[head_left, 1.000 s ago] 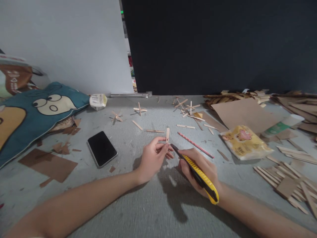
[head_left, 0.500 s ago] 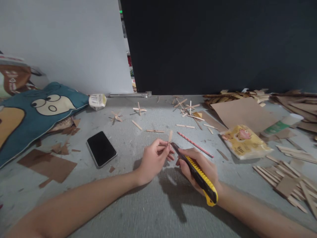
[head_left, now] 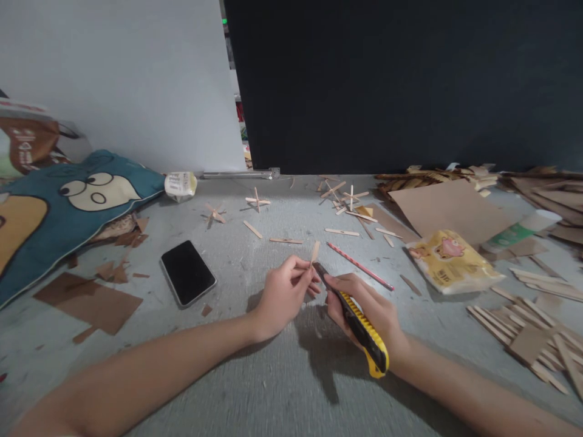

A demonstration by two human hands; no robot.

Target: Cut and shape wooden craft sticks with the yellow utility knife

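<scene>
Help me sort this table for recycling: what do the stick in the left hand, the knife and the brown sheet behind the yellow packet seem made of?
Stick: probably unfinished wood; pale tan and matte.
Knife handle: probably plastic, from its bright yellow and ribbing; the rest is too small to judge.
Brown sheet: likely uncoated cardboard or heavy paper; plain, flat and dull.

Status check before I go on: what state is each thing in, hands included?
Left hand: pinching the wooden stick.
Wooden stick: held, upper end pointing up.
Right hand: closed around the utility knife.
Utility knife: held, tip close to the stick; contact unclear.
Phone: face up, screen black.
Red pencil: lying on the table.
Yellow packet: lying flat; sealed or open, unclear.
</scene>
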